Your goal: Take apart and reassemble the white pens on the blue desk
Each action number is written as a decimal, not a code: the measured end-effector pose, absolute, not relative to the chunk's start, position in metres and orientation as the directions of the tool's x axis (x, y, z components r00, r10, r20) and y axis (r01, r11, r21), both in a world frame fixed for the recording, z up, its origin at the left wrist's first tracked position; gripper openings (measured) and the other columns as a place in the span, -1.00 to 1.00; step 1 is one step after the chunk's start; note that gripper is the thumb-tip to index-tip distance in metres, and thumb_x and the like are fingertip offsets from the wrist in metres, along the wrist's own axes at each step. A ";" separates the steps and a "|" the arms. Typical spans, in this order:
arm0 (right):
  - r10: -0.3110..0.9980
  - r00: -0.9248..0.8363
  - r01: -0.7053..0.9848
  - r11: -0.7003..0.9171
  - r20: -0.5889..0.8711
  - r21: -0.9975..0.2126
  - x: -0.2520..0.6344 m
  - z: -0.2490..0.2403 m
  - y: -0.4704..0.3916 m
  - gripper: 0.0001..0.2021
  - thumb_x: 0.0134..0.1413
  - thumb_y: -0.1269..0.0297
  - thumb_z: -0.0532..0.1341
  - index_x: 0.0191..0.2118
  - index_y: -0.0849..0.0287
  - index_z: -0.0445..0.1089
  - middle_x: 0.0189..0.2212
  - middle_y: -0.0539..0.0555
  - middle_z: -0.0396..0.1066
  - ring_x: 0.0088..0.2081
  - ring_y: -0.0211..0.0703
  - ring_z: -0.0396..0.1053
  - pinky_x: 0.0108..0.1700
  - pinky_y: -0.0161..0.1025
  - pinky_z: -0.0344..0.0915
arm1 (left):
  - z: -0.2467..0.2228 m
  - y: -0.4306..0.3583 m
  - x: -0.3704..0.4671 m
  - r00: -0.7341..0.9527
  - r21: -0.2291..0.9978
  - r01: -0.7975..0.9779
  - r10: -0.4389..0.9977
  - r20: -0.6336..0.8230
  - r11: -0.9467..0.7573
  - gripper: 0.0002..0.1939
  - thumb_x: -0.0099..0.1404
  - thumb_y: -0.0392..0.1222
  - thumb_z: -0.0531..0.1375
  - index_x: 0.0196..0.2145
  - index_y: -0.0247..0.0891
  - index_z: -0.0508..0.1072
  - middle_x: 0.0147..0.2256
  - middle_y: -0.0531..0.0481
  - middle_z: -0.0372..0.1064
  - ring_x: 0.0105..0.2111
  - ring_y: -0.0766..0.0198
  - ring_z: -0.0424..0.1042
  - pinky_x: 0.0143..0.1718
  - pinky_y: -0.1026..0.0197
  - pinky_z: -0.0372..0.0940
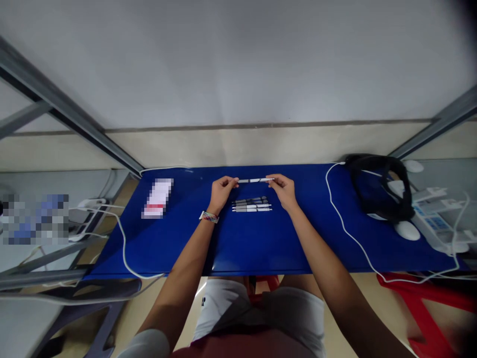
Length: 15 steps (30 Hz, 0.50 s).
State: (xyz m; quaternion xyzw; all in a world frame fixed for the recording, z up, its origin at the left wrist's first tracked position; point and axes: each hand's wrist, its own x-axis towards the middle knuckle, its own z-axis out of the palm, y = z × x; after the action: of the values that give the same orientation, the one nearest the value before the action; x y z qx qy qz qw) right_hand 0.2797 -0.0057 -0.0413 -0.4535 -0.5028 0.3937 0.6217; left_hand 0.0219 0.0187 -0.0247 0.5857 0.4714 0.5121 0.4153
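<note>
Near the far side of the blue table (257, 241), a white pen with dark marks (255, 180) lies crosswise between my two hands. My left hand (223, 191) pinches its left end with thumb and fingers; a patterned band is on that wrist. The pen's right end is pinched by my right hand (283, 189). Just nearer to me, several pens (252, 205) lie side by side in a stack of rows, the nearer ones white and the farther ones darker. Neither hand touches those.
A pixelated flat rectangle (158, 198) lies at the table's left. On the right are a black headset (383, 189), white rounded controllers (407, 230) and a white cable (346, 231). Grey metal posts (119, 149) frame the table, with a wall behind. A red stool (425, 303) stands below right.
</note>
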 end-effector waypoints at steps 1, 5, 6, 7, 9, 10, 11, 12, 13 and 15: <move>0.947 0.181 -0.036 0.276 0.266 -0.960 0.280 -0.041 -0.006 -0.81 0.14 0.13 0.43 -0.17 0.05 0.69 -0.33 0.04 0.66 -0.33 -0.12 0.54 -0.18 -0.13 0.50 | -0.024 0.018 0.022 0.036 0.966 0.141 0.976 0.213 -0.216 -0.58 0.37 0.17 0.38 -0.45 -0.23 0.61 -0.45 -0.04 0.55 -0.45 0.23 0.42 -0.33 0.17 0.26; 0.949 0.169 -0.041 0.278 0.267 -0.960 0.279 -0.039 -0.006 -0.82 0.14 0.14 0.44 -0.17 0.06 0.70 -0.34 0.05 0.66 -0.33 -0.13 0.54 -0.18 -0.14 0.48 | -0.024 0.017 0.023 0.070 0.919 0.264 0.957 0.283 -0.292 -0.50 0.49 0.22 0.25 -0.47 -0.21 0.52 -0.49 0.00 0.46 -0.46 0.23 0.36 -0.36 0.18 0.20; 0.950 0.168 -0.043 0.272 0.262 -0.961 0.279 -0.039 -0.006 -0.81 0.13 0.14 0.44 -0.17 0.06 0.70 -0.34 0.05 0.66 -0.33 -0.13 0.54 -0.18 -0.14 0.47 | -0.024 0.016 0.024 0.081 0.901 0.298 0.949 0.306 -0.316 -0.48 0.51 0.23 0.21 -0.46 -0.20 0.49 -0.50 0.01 0.43 -0.47 0.23 0.34 -0.36 0.17 0.18; 0.952 0.169 -0.046 0.266 0.255 -0.963 0.278 -0.038 -0.006 -0.81 0.13 0.13 0.44 -0.17 0.06 0.69 -0.35 0.05 0.66 -0.33 -0.13 0.54 -0.18 -0.14 0.47 | -0.024 0.016 0.025 0.093 0.884 0.324 0.941 0.325 -0.338 -0.46 0.53 0.24 0.18 -0.47 -0.19 0.47 -0.50 0.01 0.41 -0.48 0.23 0.31 -0.37 0.17 0.16; 0.955 0.168 -0.048 0.257 0.246 -0.965 0.278 -0.037 -0.007 -0.79 0.11 0.11 0.45 -0.18 0.07 0.69 -0.37 0.05 0.65 -0.34 -0.12 0.54 -0.19 -0.14 0.47 | -0.026 0.016 0.026 0.110 0.862 0.355 0.932 0.347 -0.363 -0.42 0.57 0.25 0.11 -0.49 -0.19 0.41 -0.52 0.02 0.36 -0.49 0.24 0.27 -0.38 0.17 0.12; 0.956 0.165 -0.047 0.254 0.243 -0.966 0.277 -0.036 -0.007 -0.78 0.10 0.09 0.45 -0.18 0.07 0.69 -0.37 0.05 0.65 -0.35 -0.12 0.53 -0.19 -0.13 0.47 | -0.027 0.017 0.026 0.114 0.857 0.362 0.930 0.349 -0.366 -0.40 0.58 0.26 0.08 -0.51 -0.19 0.39 -0.53 0.03 0.34 -0.50 0.25 0.25 -0.38 0.17 0.11; 0.957 0.162 -0.049 0.252 0.241 -0.966 0.277 -0.035 -0.007 -0.76 0.09 0.07 0.46 -0.19 0.07 0.69 -0.37 0.05 0.65 -0.35 -0.12 0.53 -0.20 -0.13 0.48 | -0.028 0.017 0.026 0.117 0.857 0.364 0.931 0.347 -0.365 -0.39 0.58 0.26 0.07 -0.52 -0.19 0.38 -0.53 0.03 0.32 -0.50 0.25 0.24 -0.38 0.17 0.09; 0.958 0.161 -0.053 0.250 0.239 -0.967 0.277 -0.034 -0.007 -0.75 0.08 0.05 0.46 -0.19 0.07 0.69 -0.37 0.05 0.65 -0.35 -0.12 0.53 -0.20 -0.13 0.48 | -0.029 0.017 0.026 0.117 0.861 0.359 0.932 0.343 -0.361 -0.39 0.58 0.26 0.08 -0.52 -0.19 0.38 -0.54 0.03 0.32 -0.50 0.25 0.23 -0.38 0.17 0.08; 0.958 0.162 -0.058 0.247 0.235 -0.967 0.277 -0.033 -0.007 -0.74 0.08 0.04 0.46 -0.20 0.07 0.69 -0.38 0.04 0.64 -0.35 -0.12 0.53 -0.20 -0.13 0.48 | -0.029 0.018 0.025 0.117 0.866 0.349 0.934 0.338 -0.357 -0.40 0.57 0.25 0.10 -0.51 -0.19 0.40 -0.54 0.03 0.33 -0.50 0.25 0.24 -0.38 0.17 0.09; 0.960 0.170 -0.072 0.238 0.223 -0.969 0.276 -0.032 -0.007 -0.75 0.06 0.04 0.46 -0.21 0.07 0.68 -0.38 0.04 0.64 -0.35 -0.11 0.53 -0.20 -0.12 0.48 | -0.030 0.018 0.024 0.120 0.875 0.331 0.935 0.332 -0.354 -0.46 0.54 0.23 0.16 -0.48 -0.19 0.45 -0.52 0.02 0.39 -0.48 0.23 0.30 -0.36 0.17 0.13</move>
State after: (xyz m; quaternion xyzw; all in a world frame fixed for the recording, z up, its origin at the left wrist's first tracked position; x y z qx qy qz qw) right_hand 0.2761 -0.0073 -0.0317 -0.4534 -0.4894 0.4190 0.6160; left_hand 0.0243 0.0181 -0.0301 0.6756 0.4685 0.4694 0.3221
